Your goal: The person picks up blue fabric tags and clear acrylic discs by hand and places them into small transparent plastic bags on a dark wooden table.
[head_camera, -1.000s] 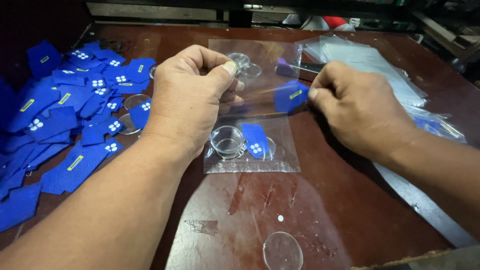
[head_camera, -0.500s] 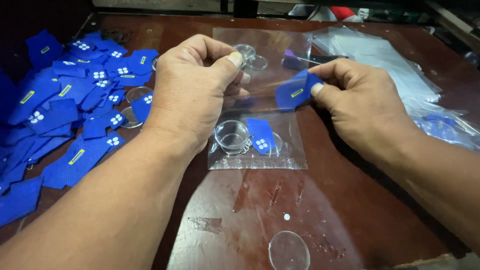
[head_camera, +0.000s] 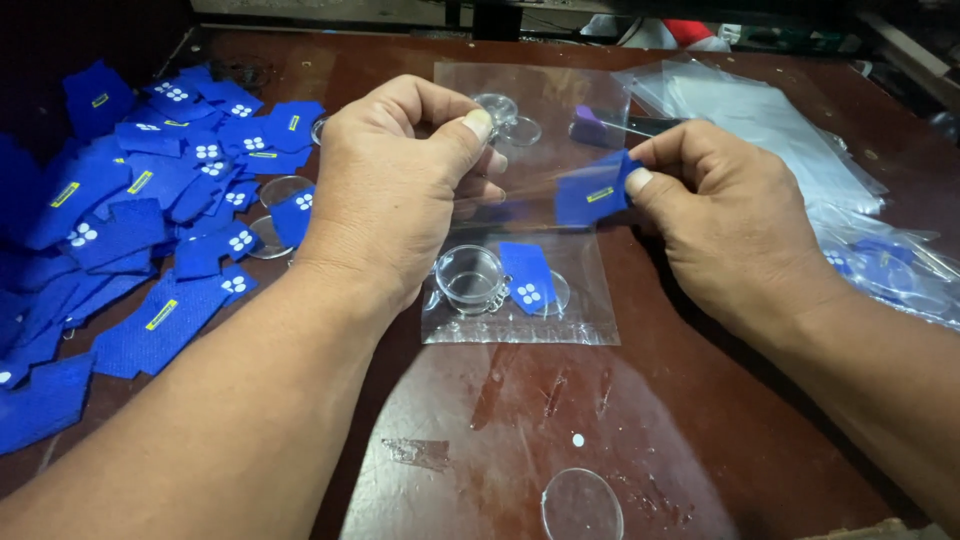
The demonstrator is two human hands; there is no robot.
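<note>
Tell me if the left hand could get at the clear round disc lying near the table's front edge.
Probably yes. The clear disc lies alone on bare tabletop with nothing over it, but the left hand is pinching the clear bag and would have to let go first.

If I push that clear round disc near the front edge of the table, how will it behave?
The clear disc lies flat on the glossy table, so it would probably slide, not roll. It looks thin and light. Lifting it by its low edge may be fiddly.
</note>
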